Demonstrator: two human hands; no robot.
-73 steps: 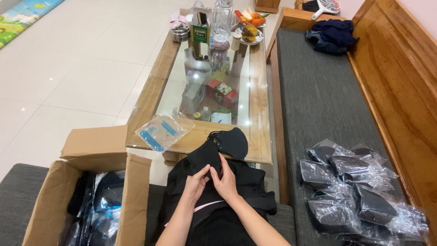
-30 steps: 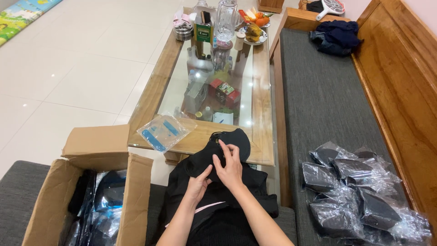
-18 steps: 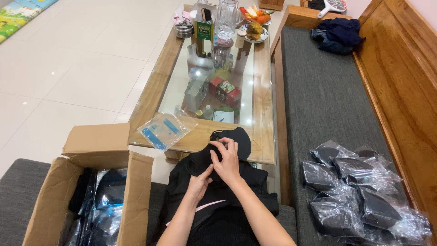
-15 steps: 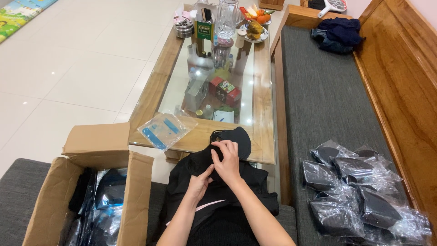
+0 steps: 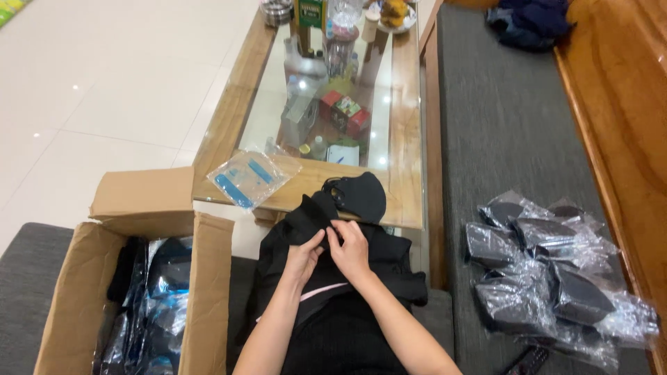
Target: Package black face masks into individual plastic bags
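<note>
Both hands, left hand [image 5: 303, 255] and right hand [image 5: 349, 248], pinch the black fabric garment [image 5: 306, 226]; a pile of bagged black items [image 5: 549, 278] is done, open cardboard box [image 5: 149, 292] still full.

Bright, even overhead light — small glare spots on the floor [image 5: 104, 83] and glass table [image 5: 385, 104]; soft shadows, sharp focus, slight edge distortion.

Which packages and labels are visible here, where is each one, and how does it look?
Cardboard box: left of the lap, open, brown, holding dark bagged items.
Clear flat bag: on the table's near edge, with blue strips.
Pile of clear bags: on the grey bench to the right, each holding a black item.
Small boxes: under the glass tabletop, red and green.
Green-labelled bottle: at the table's far end.
</note>
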